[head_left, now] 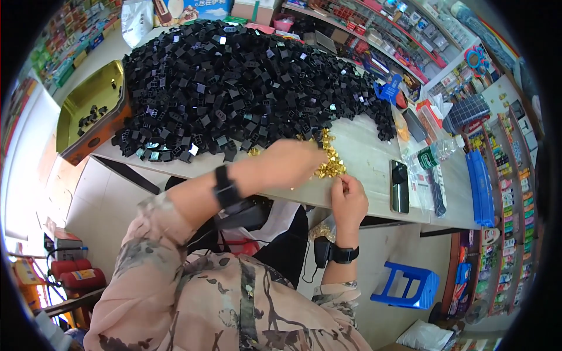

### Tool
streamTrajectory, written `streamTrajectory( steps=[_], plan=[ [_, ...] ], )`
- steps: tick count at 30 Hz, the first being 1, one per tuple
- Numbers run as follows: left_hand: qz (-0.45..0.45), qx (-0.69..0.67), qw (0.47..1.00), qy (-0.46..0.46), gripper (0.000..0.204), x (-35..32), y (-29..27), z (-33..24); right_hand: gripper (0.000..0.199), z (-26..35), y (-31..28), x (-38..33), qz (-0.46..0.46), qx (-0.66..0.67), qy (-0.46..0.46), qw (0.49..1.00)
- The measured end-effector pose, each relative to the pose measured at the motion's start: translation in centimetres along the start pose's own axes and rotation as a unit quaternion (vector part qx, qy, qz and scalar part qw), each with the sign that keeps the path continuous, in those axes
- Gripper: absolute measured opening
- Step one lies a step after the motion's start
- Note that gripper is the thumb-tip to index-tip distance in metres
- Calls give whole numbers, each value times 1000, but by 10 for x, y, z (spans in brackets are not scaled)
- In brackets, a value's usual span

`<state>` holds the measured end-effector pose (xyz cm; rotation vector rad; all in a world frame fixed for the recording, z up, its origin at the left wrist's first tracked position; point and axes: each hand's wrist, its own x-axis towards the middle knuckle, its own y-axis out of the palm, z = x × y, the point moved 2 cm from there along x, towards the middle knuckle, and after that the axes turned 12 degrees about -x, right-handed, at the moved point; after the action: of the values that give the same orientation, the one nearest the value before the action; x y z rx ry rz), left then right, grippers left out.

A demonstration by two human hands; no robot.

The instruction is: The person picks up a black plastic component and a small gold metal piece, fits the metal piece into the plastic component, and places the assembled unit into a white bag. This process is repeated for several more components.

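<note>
Occupying the near middle of the table [372, 155], gold pieces [332, 168], too many for us to count, lie beside two hands: the blurred left hand [288, 165], whose grip we cannot tell, and the right hand [350, 202], its fingers narrowly bent, any held piece hidden. Beyond, we find one heap of black pieces [234, 88]; left, one open box [100, 96]; right, one phone [399, 188] and one bottle [443, 150] with a printed green label [427, 157].

A pale tabletop [366, 146] takes the load here: a massive mound of small black pieces [234, 88] sprawls across its far side, shiny gold pieces [332, 168] glitter toward the near edge, and out right sit a dark-screened phone [400, 188], a green-labelled bottle [430, 155], a long blue case [480, 188]!
</note>
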<state>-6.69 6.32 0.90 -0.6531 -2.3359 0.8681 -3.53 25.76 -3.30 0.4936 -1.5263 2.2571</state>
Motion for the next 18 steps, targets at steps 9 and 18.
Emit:
streamTrajectory(
  steps=[9, 18],
  plan=[
    [14, 181, 983, -34, 19, 49, 4, 28, 18, 5, -1, -4, 38, 111, 50, 992],
    [-100, 98, 990, -36, 20, 47, 6, 32, 14, -8, 0, -2, -20, 164, 20, 986]
  ],
)
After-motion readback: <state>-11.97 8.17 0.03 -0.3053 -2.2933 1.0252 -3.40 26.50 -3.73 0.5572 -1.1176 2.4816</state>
